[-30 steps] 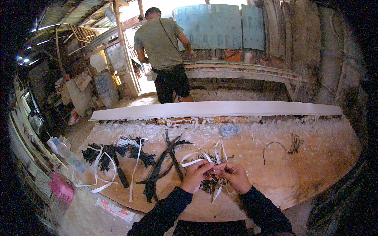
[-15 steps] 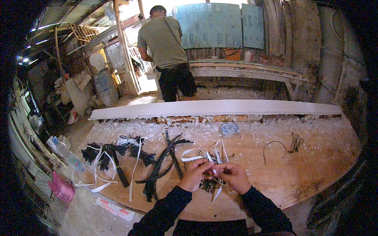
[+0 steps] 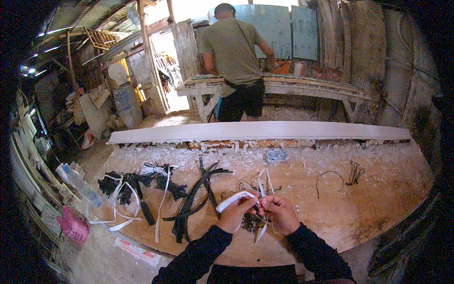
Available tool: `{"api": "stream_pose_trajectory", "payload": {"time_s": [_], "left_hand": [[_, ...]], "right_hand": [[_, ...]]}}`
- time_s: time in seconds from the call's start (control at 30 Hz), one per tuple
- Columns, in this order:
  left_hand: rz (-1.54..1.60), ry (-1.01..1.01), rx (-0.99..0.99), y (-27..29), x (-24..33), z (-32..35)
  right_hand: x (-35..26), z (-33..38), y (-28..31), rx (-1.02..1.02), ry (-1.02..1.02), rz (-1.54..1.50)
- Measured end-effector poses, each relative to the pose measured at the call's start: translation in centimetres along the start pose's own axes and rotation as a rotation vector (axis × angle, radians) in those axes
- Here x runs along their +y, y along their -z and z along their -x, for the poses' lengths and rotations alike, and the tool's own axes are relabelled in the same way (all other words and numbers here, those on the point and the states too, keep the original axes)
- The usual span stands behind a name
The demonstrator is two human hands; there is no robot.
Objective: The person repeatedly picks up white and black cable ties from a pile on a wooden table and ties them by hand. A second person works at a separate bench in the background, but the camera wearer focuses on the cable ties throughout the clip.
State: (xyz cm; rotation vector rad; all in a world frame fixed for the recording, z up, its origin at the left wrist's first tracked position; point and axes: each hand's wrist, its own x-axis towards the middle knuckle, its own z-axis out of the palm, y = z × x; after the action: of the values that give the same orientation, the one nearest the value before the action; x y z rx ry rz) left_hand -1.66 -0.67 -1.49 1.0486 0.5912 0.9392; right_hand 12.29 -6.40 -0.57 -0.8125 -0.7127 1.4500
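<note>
Both my hands meet over the wooden tabletop, fingertips together in a pinch. My left hand is closed on a white strip, whose flattened loop sticks out to the left above the thumb. My right hand pinches the same strip close to the left fingertips; its exact course between the fingers is hidden. Under and behind the hands lies a tangle of thin dark wires, partly covered. Other white strips rise beyond the fingers, and a pale end points down below them.
Black rubbery strips, dark fibrous bundles and a dark handle-like piece lie left. A curved wire and small wire bundle lie right. A long white moulding spans the far edge. Beyond, a person stands at a bench.
The white strip's loop has swung nearer my left hand and bunched together; my hands shifted only slightly. The person behind has moved right and now reaches an arm over the bench.
</note>
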Motion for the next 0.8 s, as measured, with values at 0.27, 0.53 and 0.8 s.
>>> {"api": "stream_pose_trajectory", "payload": {"time_s": [0.27, 0.53, 0.8], "left_hand": [[-0.098, -0.034, -0.154, 0.5, 0.1, 0.2], [0.007, 0.061, -0.065, -0.3, 1.1, 0.3], [0.152, 0.251, -0.160, 0.8, 1.8, 0.4]], "right_hand": [[-0.3, -0.1, 0.9, -0.060, -0.054, -0.013], [-0.2, 0.5, 0.2, 0.085, 0.847, 1.094], [-1.5, 0.8, -0.2, -0.161, 1.096, 1.270]]}}
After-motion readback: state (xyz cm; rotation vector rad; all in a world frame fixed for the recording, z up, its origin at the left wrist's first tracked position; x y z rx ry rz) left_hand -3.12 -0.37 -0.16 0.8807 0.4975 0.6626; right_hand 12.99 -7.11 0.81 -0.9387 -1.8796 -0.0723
